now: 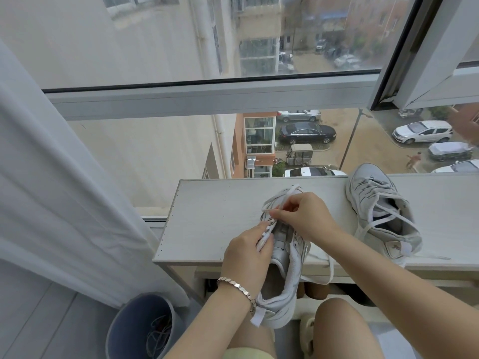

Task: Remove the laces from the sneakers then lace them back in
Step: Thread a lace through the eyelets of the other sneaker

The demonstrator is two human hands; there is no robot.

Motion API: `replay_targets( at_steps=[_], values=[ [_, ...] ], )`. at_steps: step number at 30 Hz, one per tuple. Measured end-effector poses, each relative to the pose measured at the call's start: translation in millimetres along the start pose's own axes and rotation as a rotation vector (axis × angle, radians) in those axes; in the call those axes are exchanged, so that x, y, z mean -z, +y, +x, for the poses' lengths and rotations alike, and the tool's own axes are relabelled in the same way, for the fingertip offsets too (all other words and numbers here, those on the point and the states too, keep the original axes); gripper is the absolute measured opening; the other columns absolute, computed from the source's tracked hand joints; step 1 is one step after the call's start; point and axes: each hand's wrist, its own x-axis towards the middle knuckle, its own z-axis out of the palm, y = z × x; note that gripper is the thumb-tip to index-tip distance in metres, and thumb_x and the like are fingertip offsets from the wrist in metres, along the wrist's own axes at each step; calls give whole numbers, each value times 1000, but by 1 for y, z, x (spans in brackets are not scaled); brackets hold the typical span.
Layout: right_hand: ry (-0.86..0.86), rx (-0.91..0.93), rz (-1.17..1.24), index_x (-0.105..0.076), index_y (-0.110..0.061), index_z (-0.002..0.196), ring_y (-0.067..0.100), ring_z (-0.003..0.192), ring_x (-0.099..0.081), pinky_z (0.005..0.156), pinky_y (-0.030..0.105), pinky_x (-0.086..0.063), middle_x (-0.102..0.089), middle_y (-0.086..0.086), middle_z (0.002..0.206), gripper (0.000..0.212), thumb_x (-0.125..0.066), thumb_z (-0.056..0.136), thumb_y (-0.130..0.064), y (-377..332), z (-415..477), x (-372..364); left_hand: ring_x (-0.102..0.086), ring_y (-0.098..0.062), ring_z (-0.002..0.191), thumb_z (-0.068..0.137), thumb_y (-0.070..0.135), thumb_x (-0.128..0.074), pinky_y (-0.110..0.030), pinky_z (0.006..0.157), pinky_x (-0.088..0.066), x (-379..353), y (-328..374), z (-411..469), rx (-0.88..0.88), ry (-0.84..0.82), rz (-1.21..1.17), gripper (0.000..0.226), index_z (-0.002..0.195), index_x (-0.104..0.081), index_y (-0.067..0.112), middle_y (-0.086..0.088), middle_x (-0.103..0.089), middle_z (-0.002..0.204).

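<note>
Pale shelf [207, 211] under rain-streaked window [168, 42], curtain [51, 177] left, laced sneaker [383, 213] right.

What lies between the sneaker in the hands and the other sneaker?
Head view: the right hand and its forearm cross that stretch over bare table; a loose lace hangs off its edge.

One sneaker [293, 268] overhangs the shelf [207, 216] at its near edge, and the other sneaker [383, 218] lies on it, further right.
</note>
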Motion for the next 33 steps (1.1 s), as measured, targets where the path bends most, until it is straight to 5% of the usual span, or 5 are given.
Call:
replay_targets(
  at_steps=[5, 12, 18, 26, 33],
  values=[
    [-55, 5, 46, -71, -14, 79, 3, 55, -50, 51, 12, -34, -58, -8, 61, 10, -71, 81, -24, 7, 2, 2, -62, -11, 96, 92, 22, -53, -15, 79, -46, -1, 1, 1, 0, 4, -1, 32, 124, -58, 22, 3, -68, 110],
    [-170, 102, -26, -67, -13, 77, 0, 51, -47, 51, 5, -37, -54, -10, 61, 5, -69, 82, -11, 10, 7, 15, -62, -14, 89, 93, 23, -51, -15, 72, -44, -1, 1, 4, -7, -22, 25, 32, 123, -60, 22, 0, -70, 101],
    [-203, 243, -191, -73, -9, 90, 7, 80, -53, 65, -1, -36, -57, -9, 81, 13, -62, 86, -6, 4, 10, 11, -62, -13, 91, 92, 21, -52, -5, 67, -37, 1, -1, 5, 5, -29, 24, 31, 122, -61, 23, 1, -70, 103],
    [-273, 234, -224, -70, -13, 93, 11, 92, -56, 85, 21, -44, -64, -1, 100, 14, -57, 90, -11, 4, 13, 14, -62, -12, 95, 93, 24, -51, -18, 81, -47, 0, 0, 6, -10, -42, 45, 33, 126, -57, 23, 2, -69, 108],
    [-161, 233, -109, -74, -14, 87, 9, 83, -57, 78, 19, -46, -62, -9, 84, 10, -67, 82, -8, 4, 14, 8, -62, -13, 92, 93, 24, -51, -16, 77, -45, 0, -5, 5, -33, -21, 57, 34, 126, -57, 23, 0, -69, 105]
  ],
)
